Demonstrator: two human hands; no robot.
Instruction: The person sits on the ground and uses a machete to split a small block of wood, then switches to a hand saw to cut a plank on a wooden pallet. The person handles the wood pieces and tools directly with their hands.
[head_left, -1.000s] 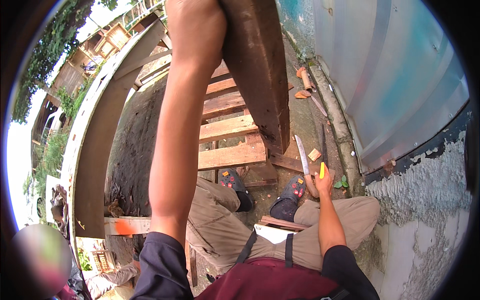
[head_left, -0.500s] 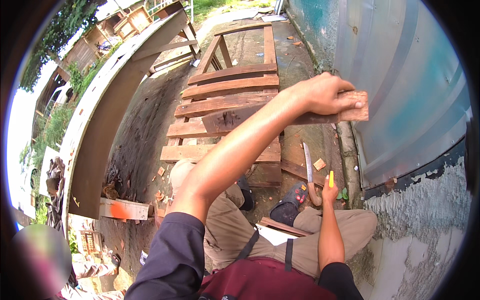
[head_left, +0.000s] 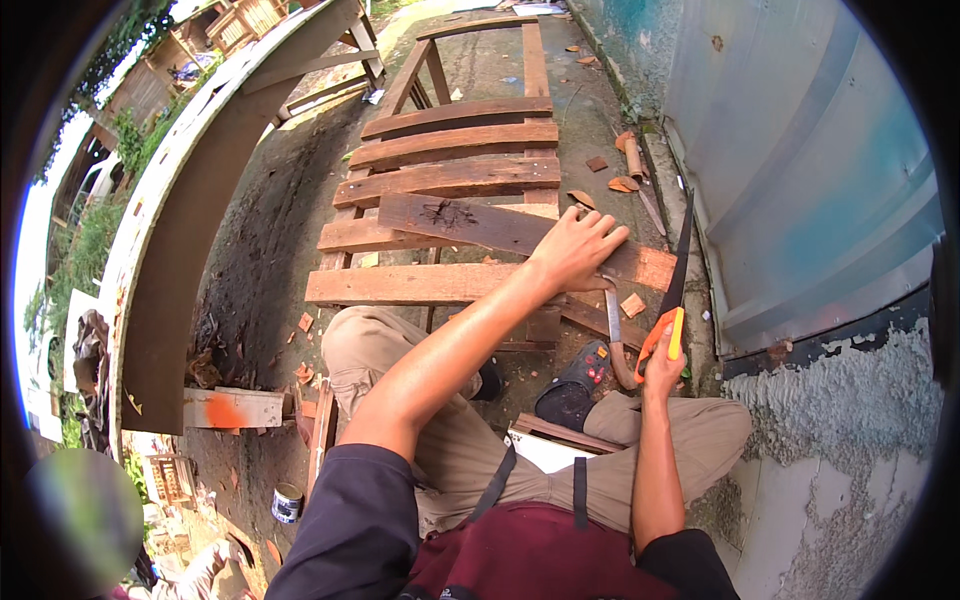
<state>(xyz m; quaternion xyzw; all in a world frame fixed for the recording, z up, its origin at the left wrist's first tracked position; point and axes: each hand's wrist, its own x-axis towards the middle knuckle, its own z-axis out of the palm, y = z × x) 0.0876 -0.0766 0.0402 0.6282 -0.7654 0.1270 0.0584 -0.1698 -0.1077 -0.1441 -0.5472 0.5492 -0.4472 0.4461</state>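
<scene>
My left hand [head_left: 580, 250] grips a dark brown wooden plank [head_left: 475, 222] from above, near its right end, which is paler. The plank lies slantwise over the slats of a wooden frame [head_left: 450, 178]. In my right hand [head_left: 662, 370] is a handsaw [head_left: 686, 245] with an orange and yellow handle. Its dark blade points away from me, right beside the plank's pale end; whether they touch I cannot tell. Below the plank's right part, a machete [head_left: 621, 362] with a wooden handle rests by my dark clog [head_left: 572, 385], its blade partly hidden.
A corrugated metal sheet [head_left: 800, 180] and a peeling wall [head_left: 830, 400] stand at the right. Along the left runs a long upright board [head_left: 170, 300]. A paint-marked wood piece [head_left: 235, 409] and a can [head_left: 287, 502] are at the lower left. Wood chips and leaves litter the ground.
My left hand has brought the plank down and nearer, onto the slats, and its grip now lies farther in from the end. The saw's blade has come into sight beside the plank.
</scene>
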